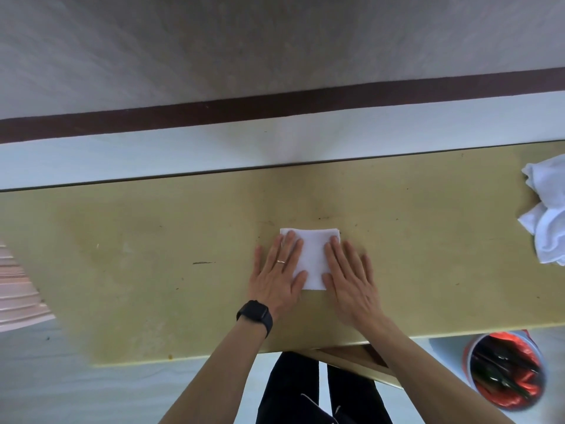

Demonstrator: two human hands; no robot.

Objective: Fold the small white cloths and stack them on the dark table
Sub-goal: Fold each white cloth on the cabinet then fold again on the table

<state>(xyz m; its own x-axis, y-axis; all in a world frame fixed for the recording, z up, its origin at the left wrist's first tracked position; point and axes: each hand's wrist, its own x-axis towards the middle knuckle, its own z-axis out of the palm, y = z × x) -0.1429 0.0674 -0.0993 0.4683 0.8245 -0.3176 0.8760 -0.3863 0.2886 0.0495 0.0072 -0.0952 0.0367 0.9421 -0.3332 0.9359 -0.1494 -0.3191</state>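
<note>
The table [153, 240] spreads well beyond the fingertips on every side. Far to the right of the right hand's fingers, at the table's end, lies a crumpled pile of white cloths [547, 215], not yet folded. Off the table, below and right of that wrist, stands a red bucket [504, 368]. The left hand [276, 276] and right hand [351, 280] lie flat, fingers straight and spread, gripping nothing, pressing down. Under and between the inner fingers sits the folded cloth [313, 255], a neat square whose far edge lies just past the fingertips. A dark watch [255, 315] circles the left wrist, and a ring [280, 261] is on one left finger. This looks like smoothing a finished fold. Next, I judge, the hands must lift off without dragging the square, then reach right for another cloth.
</note>
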